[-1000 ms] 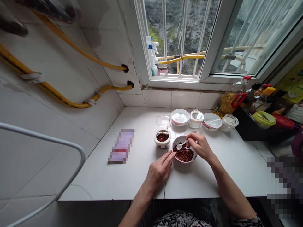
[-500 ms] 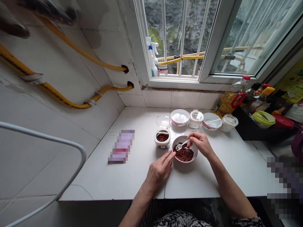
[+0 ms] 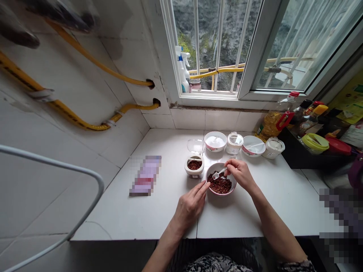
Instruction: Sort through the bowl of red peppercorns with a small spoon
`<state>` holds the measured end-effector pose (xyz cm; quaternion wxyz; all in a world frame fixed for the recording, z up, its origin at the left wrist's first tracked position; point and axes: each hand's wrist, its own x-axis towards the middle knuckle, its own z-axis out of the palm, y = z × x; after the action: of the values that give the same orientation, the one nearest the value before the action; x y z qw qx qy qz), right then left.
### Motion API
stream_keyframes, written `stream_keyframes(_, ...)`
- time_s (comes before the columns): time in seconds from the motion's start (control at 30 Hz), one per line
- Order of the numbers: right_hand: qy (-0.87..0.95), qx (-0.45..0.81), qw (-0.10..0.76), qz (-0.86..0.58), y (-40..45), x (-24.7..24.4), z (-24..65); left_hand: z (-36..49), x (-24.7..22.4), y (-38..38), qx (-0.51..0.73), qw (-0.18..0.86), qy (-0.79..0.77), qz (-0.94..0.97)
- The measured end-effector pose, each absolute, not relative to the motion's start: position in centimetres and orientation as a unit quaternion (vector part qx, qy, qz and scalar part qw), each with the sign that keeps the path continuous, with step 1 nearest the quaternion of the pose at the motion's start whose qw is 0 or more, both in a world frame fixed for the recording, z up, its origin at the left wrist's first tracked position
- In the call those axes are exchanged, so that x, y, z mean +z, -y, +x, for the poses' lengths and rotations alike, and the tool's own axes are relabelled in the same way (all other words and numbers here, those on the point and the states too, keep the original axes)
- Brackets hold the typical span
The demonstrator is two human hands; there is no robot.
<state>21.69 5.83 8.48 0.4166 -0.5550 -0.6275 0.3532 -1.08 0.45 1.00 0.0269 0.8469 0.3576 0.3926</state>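
Note:
My right hand pinches a small white spoon, its scoop end low over the bowl. Inside that bowl lie dark red dried husks that look like Sichuan peppercorns. The fingers of my left hand grip the bowl's left rim; part of the grip is hidden. Just left of the bowl stands a white spice jar, its clear lid tipped up and similar husks inside.
Behind are a flowered bowl of white grains, a lidded jar, another flowered bowl with a spoon and a second jar. An oil bottle and a black rack stand right. A blurred purple packet lies left.
The spoon's scoop end has shifted slightly to the right and up within the bowl. My left hand stays at the rim, and the jar has not moved.

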Motion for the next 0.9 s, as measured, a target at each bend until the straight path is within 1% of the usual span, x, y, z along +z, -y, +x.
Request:
stream_keyframes(0.13,0.622,0.355,0.416,-0.56,-5.9,8.5,21.7,-1.1,1.0,-0.5,0.392,0.026,-0.357,0.848)
stream_keyframes(0.4,0.571,0.442,0.443,-0.531,-6.3,8.6,22.2,-1.1,0.8,-0.5,0.39,0.025,-0.357,0.848)
stream_keyframes(0.53,0.56,0.454,0.457,-0.521,-6.6,8.6,22.4,-1.0,0.8,-0.5,0.391,0.028,-0.36,0.847)
stream_keyframes(0.8,0.589,0.382,0.532,-0.473,-6.0,9.7,19.6,-1.0,0.7,-0.5,0.39,0.031,-0.359,0.847)
stream_keyframes(0.9,0.657,0.301,0.521,-0.454,-5.7,9.4,18.1,-1.1,0.7,-0.5,0.387,0.032,-0.361,0.848)
